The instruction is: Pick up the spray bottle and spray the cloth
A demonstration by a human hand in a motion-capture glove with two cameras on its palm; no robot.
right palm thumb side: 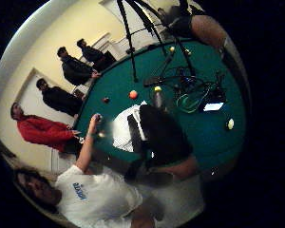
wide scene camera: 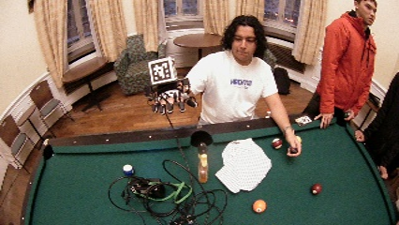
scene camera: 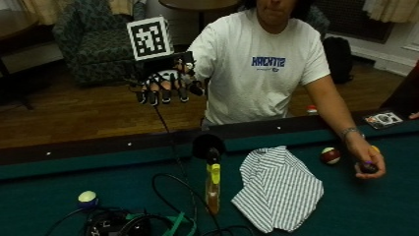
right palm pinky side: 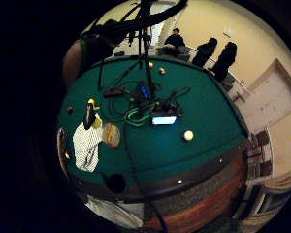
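We see gloved right hand [scene camera: 165, 82] raised above counter's [scene camera: 367, 211] near rail, well clear of felt; grip relaxed, fingers [scene camera: 154, 94] hanging down, holding nothing. Bottle [scene camera: 213, 183] stands upright mid-counter, just beside striped cloth [scene camera: 278, 189] lying flat nearer the person's edge. Bare left hand [scene camera: 367, 166] rests on felt holding dark ball, near red ball [scene camera: 330, 156]. Cables [scene camera: 140, 223] piled at far edge.

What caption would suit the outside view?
Gloved right hand raised, fingers hanging, above a pool table holding spray bottle and striped cloth.
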